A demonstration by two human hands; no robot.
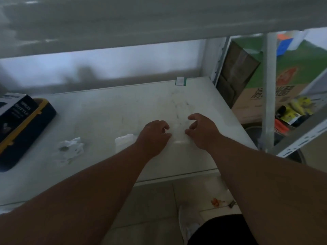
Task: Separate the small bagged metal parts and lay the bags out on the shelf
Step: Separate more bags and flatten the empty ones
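The frame is blurred. Both my hands rest on the white shelf (109, 110), close together at its right half. My left hand (155, 133) and my right hand (201, 129) pinch the two sides of a clear plastic bag (178, 133) that lies flat between them. The bag's contents are too faint to make out. A second small clear bag (124, 139) lies just left of my left wrist. Farther left sits a crumpled clear bag (70, 145) with a dark metal part inside.
A dark box with a yellow band (23, 128), labelled as a spray bottle, lies at the shelf's left edge. A small green-and-white tag (180, 81) sits at the back edge. Right of the upright post (269, 96) stand a cardboard carton (256, 98) and yellow packets (297, 110).
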